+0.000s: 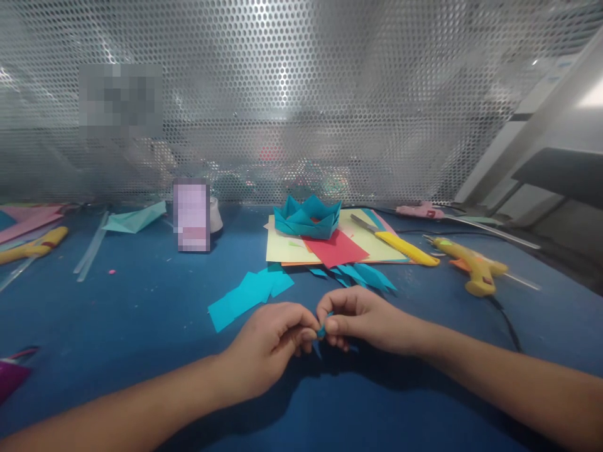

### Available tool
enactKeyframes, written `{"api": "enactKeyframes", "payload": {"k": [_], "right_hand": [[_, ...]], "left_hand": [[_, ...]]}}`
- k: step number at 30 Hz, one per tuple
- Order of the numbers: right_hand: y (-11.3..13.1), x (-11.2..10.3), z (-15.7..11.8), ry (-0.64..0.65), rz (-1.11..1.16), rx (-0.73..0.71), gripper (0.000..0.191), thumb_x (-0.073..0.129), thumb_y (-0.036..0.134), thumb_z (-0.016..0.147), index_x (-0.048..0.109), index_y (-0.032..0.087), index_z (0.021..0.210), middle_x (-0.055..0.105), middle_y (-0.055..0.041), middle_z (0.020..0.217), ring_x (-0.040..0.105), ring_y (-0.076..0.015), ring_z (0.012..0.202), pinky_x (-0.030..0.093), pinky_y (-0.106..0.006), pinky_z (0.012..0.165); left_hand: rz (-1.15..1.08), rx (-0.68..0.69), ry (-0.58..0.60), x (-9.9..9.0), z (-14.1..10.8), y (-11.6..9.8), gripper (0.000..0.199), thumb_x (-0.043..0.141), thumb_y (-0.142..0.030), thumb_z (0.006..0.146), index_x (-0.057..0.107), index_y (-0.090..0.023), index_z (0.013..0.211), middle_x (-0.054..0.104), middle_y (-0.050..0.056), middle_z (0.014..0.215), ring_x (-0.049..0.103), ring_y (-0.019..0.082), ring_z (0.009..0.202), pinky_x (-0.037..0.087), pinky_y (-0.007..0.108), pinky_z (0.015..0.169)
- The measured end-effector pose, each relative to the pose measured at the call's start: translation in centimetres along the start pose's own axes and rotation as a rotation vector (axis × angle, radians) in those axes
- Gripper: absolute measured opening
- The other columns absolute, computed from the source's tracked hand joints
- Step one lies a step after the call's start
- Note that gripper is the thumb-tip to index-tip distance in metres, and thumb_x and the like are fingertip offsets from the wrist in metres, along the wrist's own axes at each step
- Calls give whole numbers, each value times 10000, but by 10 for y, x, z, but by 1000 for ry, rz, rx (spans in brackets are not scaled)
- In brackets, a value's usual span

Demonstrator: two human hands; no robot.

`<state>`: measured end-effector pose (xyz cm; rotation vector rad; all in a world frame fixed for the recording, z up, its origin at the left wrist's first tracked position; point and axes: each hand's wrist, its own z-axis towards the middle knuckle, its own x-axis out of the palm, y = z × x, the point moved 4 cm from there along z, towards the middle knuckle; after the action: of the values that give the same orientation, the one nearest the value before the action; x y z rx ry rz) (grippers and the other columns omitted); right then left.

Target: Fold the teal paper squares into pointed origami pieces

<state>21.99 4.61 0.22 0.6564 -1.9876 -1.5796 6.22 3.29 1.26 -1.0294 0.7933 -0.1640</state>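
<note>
A small piece of blue paper [321, 331] is pinched between both hands above the front middle of the table. My left hand [277, 336] grips it from the left with closed fingers. From the right, my right hand [360, 319] holds the same piece between thumb and forefinger. Flat blue paper rectangles [252, 292] overlap just beyond my left hand. Behind my right hand lie several narrow folded blue strips [365, 276]. A blue folded paper crown shape [307, 218] rests on a stack of coloured sheets [282, 248], beside a red paper [340, 248].
A yellow cutter [407, 248] lies on the stack's right side. Right of it is a yellow glue gun [478, 267] with a cord; a pink one [420, 211] is behind. A pixelated upright object [191, 215], clear sticks [93, 246] and another yellow tool [35, 247] are left.
</note>
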Motion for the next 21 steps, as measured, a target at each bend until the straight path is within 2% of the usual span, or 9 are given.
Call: {"api": "enactKeyframes", "payload": {"k": [6,11,13,16,19,21], "right_hand": [[1,3,-4,-22,63,2,338,744,439,727,631,127,796,631,14,642,557,-58,539,452,-185,545],[10,-5,-2,-229,-37,-112,299,810,370,647,624,140,693,586,37,560,509,-60,478,409,-182,467],[14,-7,-2,-302,-92,-161,294,815,358,635,615,144,657,559,43,534,492,-65,469,397,-188,454],[19,-9,-2,-336,-183,-215,273,772,375,686,625,145,661,565,29,554,502,-77,487,420,-203,476],[23,-11,-3,-325,-313,-232,257,680,405,776,666,149,749,628,-5,626,549,-99,516,460,-223,507],[28,-13,-6,-348,-509,-287,237,598,376,848,689,160,821,662,-23,668,590,-122,562,481,-238,542]], "left_hand": [[-62,51,17,-2,-2,-3,160,453,-183,930,579,-168,832,602,0,689,546,98,593,455,190,589],[-5,22,-59,-6,-3,-4,151,502,-229,921,581,-172,805,625,-3,686,544,103,595,428,202,582],[17,-21,-72,-7,-2,-2,156,499,-234,919,578,-170,801,629,-3,692,540,102,589,419,206,572],[-1,-127,-73,-7,-2,3,178,483,-247,919,567,-166,785,625,-5,694,524,96,558,409,207,545],[-85,-241,-93,-6,-1,10,185,466,-275,923,550,-165,801,618,-7,694,513,94,546,415,211,535],[-123,-283,-116,-6,0,13,178,455,-282,923,555,-164,836,612,-4,696,511,100,559,416,219,540]]}}
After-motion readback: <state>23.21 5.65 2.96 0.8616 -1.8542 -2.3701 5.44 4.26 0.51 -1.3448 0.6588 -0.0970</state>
